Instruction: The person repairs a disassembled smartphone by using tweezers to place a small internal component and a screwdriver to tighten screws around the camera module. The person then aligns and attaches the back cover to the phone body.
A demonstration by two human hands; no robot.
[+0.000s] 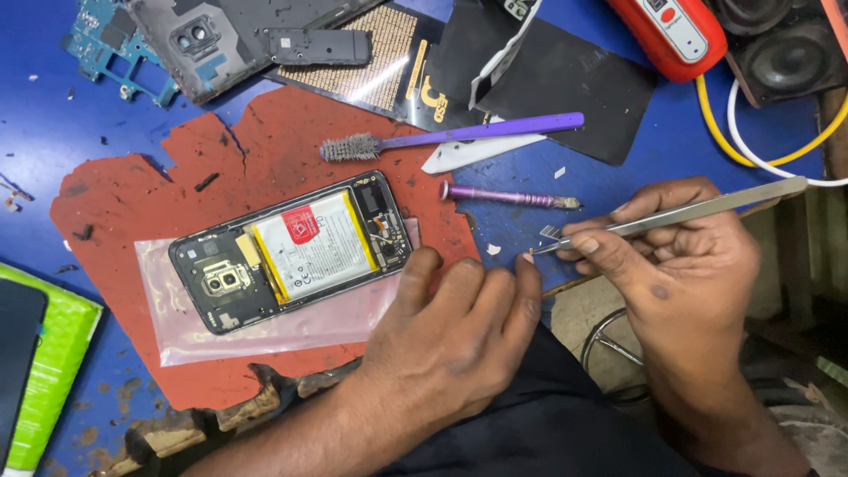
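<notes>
Head view, workbench. Right hand (pixel 680 256): fingers pinched narrow on steel tweezers (pixel 680 212), tips just beside the left fingertips (pixel 527 262). Left hand (pixel 450 327): fingers together, gripping nothing, resting on the red mat (pixel 132 199) just beside the lower right corner of the opened smartphone (pixel 291 250). Smartphone: back cover off, battery exposed, lying on a clear plastic bag (pixel 265 331) on the mat. Purple brush (pixel 450 137) and purple screwdriver (pixel 508 196): above the phone, apart from both hands. Circuit board (pixel 115 49): top left.
</notes>
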